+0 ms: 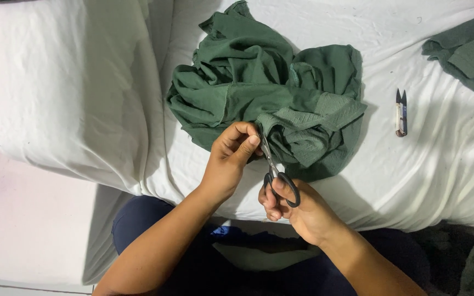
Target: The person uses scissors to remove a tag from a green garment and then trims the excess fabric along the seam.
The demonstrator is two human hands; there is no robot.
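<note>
From the head camera, looking down, the person is sitting at the edge of a bed covered with a white sheet (429, 181), knees in dark trousers just below it. A crumpled green garment (270, 93) is lying on the sheet right in front of the person.

The left hand (229, 161) is pinching a fold at the near edge of the garment between thumb and fingers, closed tight on the cloth. The right hand (297, 208) is holding black-handled scissors (275, 170), with the thumb through one loop and the fingers curled around the other. The blades are pointing up toward the pinched fold and are standing almost together; their tips are touching or just beside the left fingertips, and I cannot tell exactly which.

To the right, well apart from the hands, a small thread snipper (401, 113) is lying on the sheet. A second green cloth (467, 49) is resting near the upper right corner.

In my judgement the main danger is the closeness of blades and fingers: a small slip may nick the left thumb. Also, because the fabric is bunched in many layers, the blades may catch a layer underneath that the person is not seeing, or even the sheet below.
</note>
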